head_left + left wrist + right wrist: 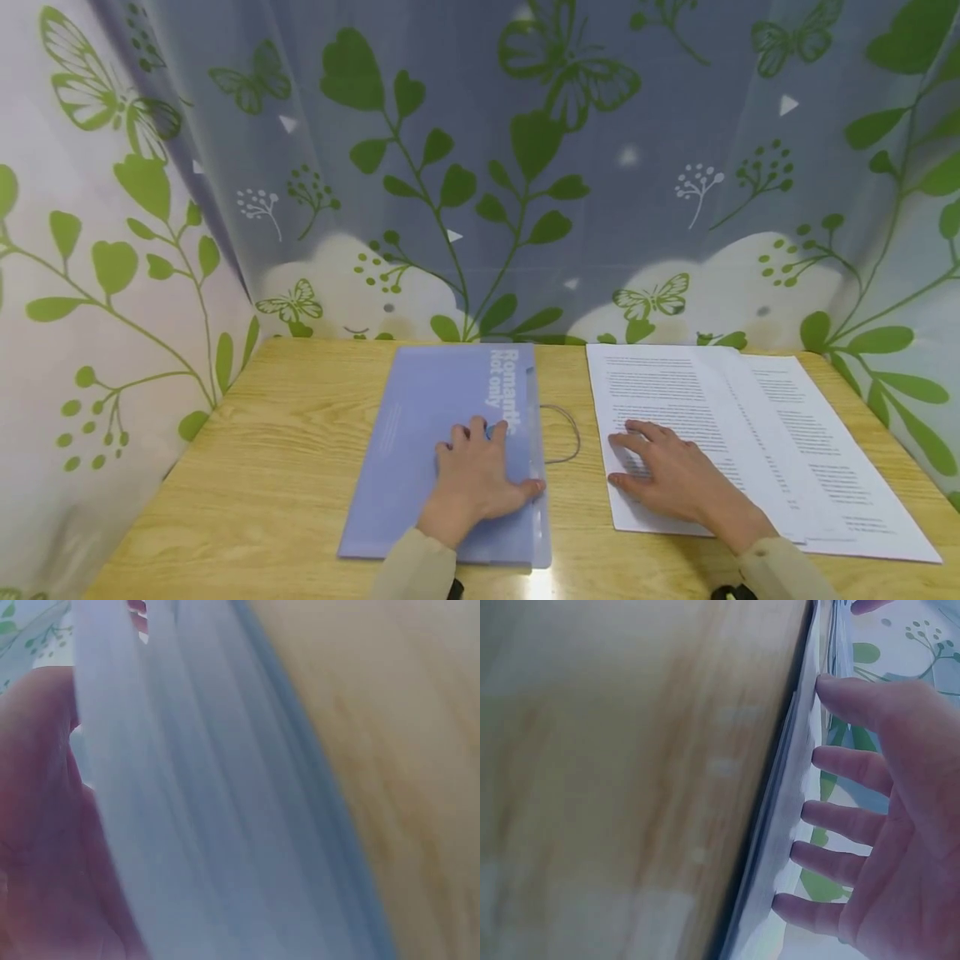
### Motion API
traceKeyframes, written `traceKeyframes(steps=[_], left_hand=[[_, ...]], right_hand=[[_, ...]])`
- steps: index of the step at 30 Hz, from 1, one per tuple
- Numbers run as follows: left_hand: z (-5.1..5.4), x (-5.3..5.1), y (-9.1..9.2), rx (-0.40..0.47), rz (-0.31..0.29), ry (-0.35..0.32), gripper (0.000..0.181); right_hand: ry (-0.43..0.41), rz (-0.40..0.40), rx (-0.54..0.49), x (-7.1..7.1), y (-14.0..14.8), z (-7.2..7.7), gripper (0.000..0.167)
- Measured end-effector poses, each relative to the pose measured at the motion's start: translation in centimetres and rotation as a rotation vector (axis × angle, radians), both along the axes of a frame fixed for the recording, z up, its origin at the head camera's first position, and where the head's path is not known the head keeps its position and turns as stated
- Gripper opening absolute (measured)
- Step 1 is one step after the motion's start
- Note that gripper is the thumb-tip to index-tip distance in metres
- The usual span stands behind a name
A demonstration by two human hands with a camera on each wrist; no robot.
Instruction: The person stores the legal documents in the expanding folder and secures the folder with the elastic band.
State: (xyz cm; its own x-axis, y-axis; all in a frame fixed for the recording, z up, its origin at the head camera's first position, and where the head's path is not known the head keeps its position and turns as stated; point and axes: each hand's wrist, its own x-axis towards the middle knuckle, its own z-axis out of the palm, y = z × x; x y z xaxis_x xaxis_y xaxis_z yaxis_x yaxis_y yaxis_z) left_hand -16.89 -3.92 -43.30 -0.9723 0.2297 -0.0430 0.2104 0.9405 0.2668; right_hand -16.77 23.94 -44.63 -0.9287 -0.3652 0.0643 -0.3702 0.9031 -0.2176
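A: Where does the folder lie?

B: The blue folder lies flat on the wooden surface, pale lettering running down near its right edge.

A: And the left hand?

B: The left hand rests on the folder, toward the near end. Its fingers are spread and grip nothing; the thumb reaches out to the folder's right edge. The left wrist view shows the folder's layers edge-on beside that hand.

A: What's to the right of the folder?

B: Just beside it, a thin cord loop sticks out from its right edge. Past that, apart from the folder, are printed sheets in two overlapping lots, the one closer to the folder lying on top.

A: The right hand?

B: Over those sheets, right of the folder. Its fingers are extended and apart, fingertips touching the paper, nothing pinched.

A: Behind the folder?

B: A curtain with green leaves and butterflies.
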Motion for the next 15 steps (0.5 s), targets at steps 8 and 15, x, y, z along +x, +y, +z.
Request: traceKeyframes(steps=[8, 15], left_hand=[[0.0, 0.1, 0.9, -0.037, 0.026, 0.010, 0.093], [0.8, -0.1, 1.4, 0.189, 0.050, -0.025, 0.089]], right_hand=[[-0.004, 0.007, -0.025, 0.1, 0.3, 0.1, 0.049], [0.025, 0.011, -0.086, 0.0, 1.7, 0.5, 0.046]])
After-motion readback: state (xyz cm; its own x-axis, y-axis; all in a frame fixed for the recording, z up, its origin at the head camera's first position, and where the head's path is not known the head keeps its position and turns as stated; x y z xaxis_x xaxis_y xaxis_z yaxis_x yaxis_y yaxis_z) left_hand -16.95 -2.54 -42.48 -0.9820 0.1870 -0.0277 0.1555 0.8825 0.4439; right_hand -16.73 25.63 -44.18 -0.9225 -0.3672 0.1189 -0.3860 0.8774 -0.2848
